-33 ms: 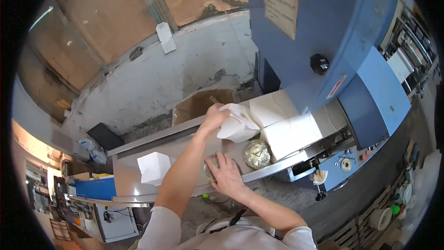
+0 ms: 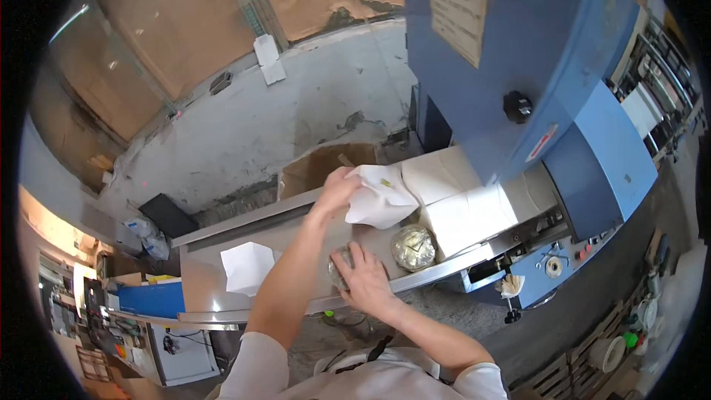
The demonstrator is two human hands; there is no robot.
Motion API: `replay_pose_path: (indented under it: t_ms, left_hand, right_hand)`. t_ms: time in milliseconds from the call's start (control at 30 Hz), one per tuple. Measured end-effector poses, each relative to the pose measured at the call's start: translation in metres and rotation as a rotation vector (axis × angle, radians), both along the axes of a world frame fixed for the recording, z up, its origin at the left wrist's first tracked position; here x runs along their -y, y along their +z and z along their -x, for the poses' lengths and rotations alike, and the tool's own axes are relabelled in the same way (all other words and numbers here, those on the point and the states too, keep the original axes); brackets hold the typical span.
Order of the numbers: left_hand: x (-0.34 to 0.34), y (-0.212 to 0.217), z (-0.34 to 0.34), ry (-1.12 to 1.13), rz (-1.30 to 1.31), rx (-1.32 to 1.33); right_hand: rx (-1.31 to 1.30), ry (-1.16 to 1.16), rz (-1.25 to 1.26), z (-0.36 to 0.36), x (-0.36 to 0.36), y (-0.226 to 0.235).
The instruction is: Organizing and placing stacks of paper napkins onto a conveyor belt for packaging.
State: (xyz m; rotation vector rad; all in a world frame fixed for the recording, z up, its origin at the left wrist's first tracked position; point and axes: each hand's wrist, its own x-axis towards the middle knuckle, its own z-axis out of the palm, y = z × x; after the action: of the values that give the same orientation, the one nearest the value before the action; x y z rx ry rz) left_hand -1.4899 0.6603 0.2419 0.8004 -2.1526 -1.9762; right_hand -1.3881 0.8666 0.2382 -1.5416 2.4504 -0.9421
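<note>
Our left hand (image 2: 337, 189) is pinched shut on the edge of a white paper sheet (image 2: 381, 196) — we hold it by one side so the rest drapes free beyond the fingers. Grip looks firm, fingers curled over the paper's near corner.

Our right hand (image 2: 365, 279) lies fingers spread, pressing down on a round clear-wrapped puck (image 2: 339, 268) on the worktop (image 2: 296, 233). It is not closed around the puck, more a flat palm-and-fingers hold; likely that keeps it from sliding on the smooth metal while the other hand handles the paper. Only a sliver of the puck shows past the fingers.

Just to the right of the right hand sits a second puck (image 2: 413, 247), shiny gold-green wrap, free-standing, touching nothing we hold. It lies right below the draped sheet, so sheet and puck are close — we judge the paper is brought near on purpose.

Beyond that puck, further right of both hands, a stack of white sheets (image 2: 466, 211) rests at the mouth of the blue machine (image 2: 541, 89). A single folded sheet (image 2: 248, 265) lies well to the left of our left forearm. An open cardboard box (image 2: 326, 165) stands just beyond the left hand, behind the worktop.
</note>
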Motion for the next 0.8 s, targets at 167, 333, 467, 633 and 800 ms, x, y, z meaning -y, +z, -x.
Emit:
replay_pose_path:
  t_ms: [167,333,467,633,800]
  left_hand:
    - [0.053,0.05,-0.074,0.097,-0.198,-0.182]
    - [0.072,0.08,-0.151,0.116,0.123,-0.019]
    - [0.059,0.047,-0.168,-0.012,0.442,0.314]
    - [0.035,0.027,-0.18,0.007,0.491,0.351]
    - [0.041,-0.023,-0.201,0.19,0.396,0.135]
  right_hand:
    - [-0.177,-0.063,-0.103,0.027,0.004,0.002]
    - [-0.191,-0.135,-0.244,0.099,0.02,0.015]
    - [-0.515,-0.21,-0.159,0.121,0.025,0.019]
    - [0.165,0.206,-0.261,0.055,0.018,0.01]
    - [0.445,0.157,-0.287,0.034,0.02,-0.019]
